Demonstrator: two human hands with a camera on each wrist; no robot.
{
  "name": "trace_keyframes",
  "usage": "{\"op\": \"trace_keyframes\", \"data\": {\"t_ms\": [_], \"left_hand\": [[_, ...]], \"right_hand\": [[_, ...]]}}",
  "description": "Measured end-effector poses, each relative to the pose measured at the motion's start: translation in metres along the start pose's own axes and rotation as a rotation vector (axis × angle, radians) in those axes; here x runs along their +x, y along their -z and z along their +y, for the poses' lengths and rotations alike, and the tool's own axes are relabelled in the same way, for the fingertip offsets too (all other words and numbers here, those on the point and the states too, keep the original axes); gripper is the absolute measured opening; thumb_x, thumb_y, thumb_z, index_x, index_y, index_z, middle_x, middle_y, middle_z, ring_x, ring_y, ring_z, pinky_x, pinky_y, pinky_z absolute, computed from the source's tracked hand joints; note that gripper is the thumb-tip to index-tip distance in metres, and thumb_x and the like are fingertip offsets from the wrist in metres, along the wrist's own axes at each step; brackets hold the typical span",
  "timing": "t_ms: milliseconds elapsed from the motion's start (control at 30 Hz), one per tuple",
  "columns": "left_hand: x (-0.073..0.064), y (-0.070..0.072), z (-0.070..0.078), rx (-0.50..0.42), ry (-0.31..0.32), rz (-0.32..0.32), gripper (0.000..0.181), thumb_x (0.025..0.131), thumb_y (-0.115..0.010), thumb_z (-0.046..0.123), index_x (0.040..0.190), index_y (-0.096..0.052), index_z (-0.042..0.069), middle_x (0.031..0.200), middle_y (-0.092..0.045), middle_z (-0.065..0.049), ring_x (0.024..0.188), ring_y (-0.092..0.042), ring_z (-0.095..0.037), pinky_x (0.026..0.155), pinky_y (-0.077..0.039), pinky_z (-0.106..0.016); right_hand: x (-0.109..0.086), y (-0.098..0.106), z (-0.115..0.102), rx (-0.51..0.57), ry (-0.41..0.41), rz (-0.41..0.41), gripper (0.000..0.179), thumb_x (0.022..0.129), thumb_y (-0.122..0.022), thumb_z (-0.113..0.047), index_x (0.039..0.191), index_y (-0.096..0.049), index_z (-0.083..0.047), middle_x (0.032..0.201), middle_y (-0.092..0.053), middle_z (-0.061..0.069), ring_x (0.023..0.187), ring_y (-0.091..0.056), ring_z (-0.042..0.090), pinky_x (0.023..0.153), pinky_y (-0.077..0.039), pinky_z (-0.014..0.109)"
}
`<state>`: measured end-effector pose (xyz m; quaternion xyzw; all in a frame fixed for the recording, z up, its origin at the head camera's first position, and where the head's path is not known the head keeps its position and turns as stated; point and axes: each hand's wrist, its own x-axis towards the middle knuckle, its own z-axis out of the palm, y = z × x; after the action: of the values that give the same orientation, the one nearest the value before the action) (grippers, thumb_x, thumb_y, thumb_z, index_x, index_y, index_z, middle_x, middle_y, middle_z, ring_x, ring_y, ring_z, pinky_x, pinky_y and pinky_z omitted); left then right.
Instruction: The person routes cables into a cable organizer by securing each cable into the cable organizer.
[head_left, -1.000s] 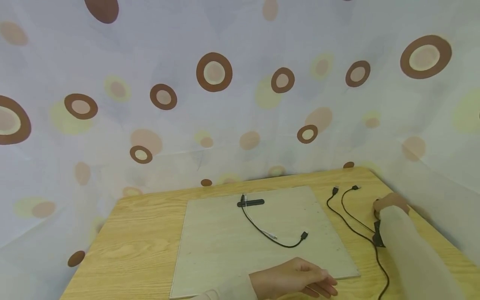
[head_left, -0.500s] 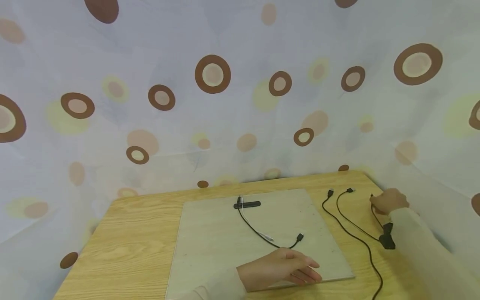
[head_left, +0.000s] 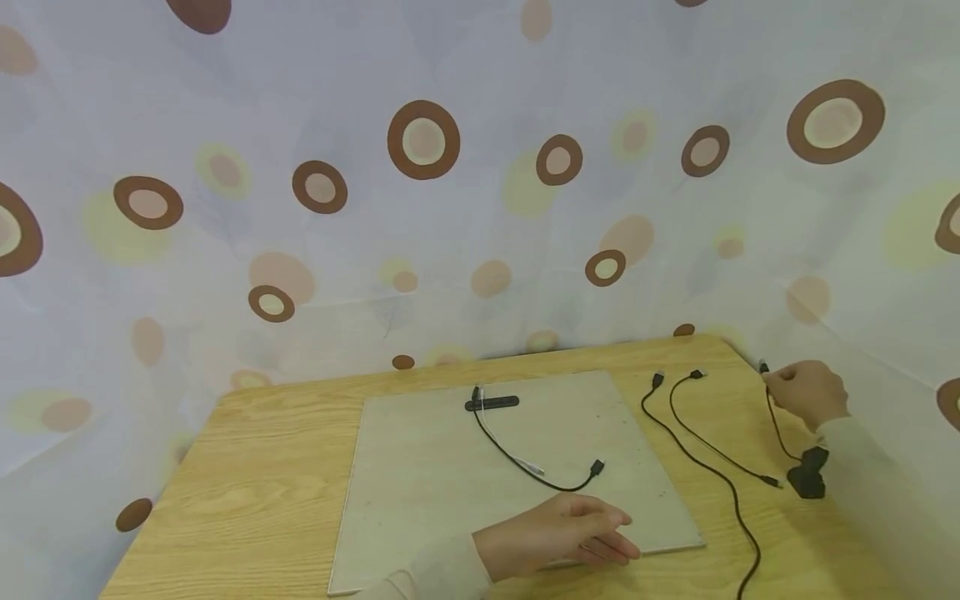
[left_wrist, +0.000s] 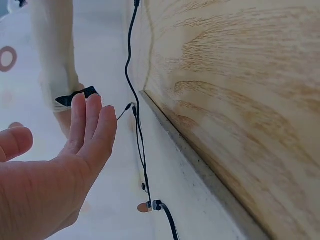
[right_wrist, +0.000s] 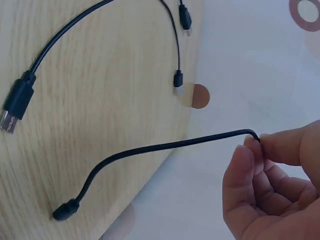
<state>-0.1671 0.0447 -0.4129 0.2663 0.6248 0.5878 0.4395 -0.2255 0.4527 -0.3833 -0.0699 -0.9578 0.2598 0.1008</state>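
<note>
My right hand (head_left: pixel 810 392) pinches a thin black cable (right_wrist: pixel 170 145) between thumb and finger, above the table's far right. In the right wrist view its other connector (right_wrist: pixel 65 210) hangs free, while the end at my fingertips is hidden. A plug tip (head_left: pixel 763 365) sticks out past the fingers in the head view. Over the pale board's (head_left: pixel 420 483) front edge, my left hand (head_left: pixel 558 533) is held with relaxed fingers and touches no cable. A black piece (head_left: pixel 808 472) sits by the right wrist.
A short black cable (head_left: pixel 705 437) and a longer black one (head_left: pixel 731 487) lie right of the board. On the board, a dark oblong bar (head_left: pixel 502 403) has a black cable (head_left: pixel 555 483) and a white cable (head_left: pixel 528 467) across it. A patterned curtain (head_left: pixel 480 208) stands behind the table.
My right hand has risen and shifted right with the pinched cable, uncovering the near end of the short cable. The left hand has moved slightly left in view.
</note>
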Motion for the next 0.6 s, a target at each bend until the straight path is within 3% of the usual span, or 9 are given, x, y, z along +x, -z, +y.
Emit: {"op": "trace_keyframes", "data": {"t_ms": [100, 333, 600], "left_hand": [[-0.001, 0.001, 0.000, -0.009, -0.007, 0.002, 0.041, 0.104, -0.043, 0.027, 0.133, -0.051, 0.000, 0.118, -0.066, -0.014, 0.110, -0.063, -0.020, 0.094, -0.051, -0.035], [-0.003, 0.008, 0.001, -0.024, -0.052, 0.029, 0.043, 0.104, -0.042, 0.028, 0.132, -0.052, -0.002, 0.119, -0.066, -0.016, 0.110, -0.063, -0.021, 0.094, -0.051, -0.034], [-0.005, 0.013, 0.003, -0.039, -0.047, 0.032, 0.045, 0.104, -0.040, 0.031, 0.134, -0.051, -0.002, 0.123, -0.063, -0.020, 0.114, -0.061, -0.027, 0.098, -0.048, -0.041]], "right_hand": [[-0.003, 0.002, -0.002, 0.028, 0.010, 0.053, 0.045, 0.100, -0.044, -0.025, 0.077, -0.068, 0.005, 0.067, -0.065, 0.007, 0.057, -0.050, 0.022, 0.051, -0.036, 0.035], [-0.004, 0.004, -0.008, 0.056, 0.038, 0.122, 0.046, 0.102, -0.040, -0.027, 0.109, -0.059, 0.014, 0.100, -0.062, 0.033, 0.083, -0.057, 0.044, 0.065, -0.043, 0.054], [-0.005, 0.000, -0.027, 0.103, -0.006, 0.147, 0.046, 0.103, -0.038, -0.027, 0.119, -0.052, 0.014, 0.099, -0.058, 0.028, 0.084, -0.055, 0.039, 0.061, -0.047, 0.042]]}}
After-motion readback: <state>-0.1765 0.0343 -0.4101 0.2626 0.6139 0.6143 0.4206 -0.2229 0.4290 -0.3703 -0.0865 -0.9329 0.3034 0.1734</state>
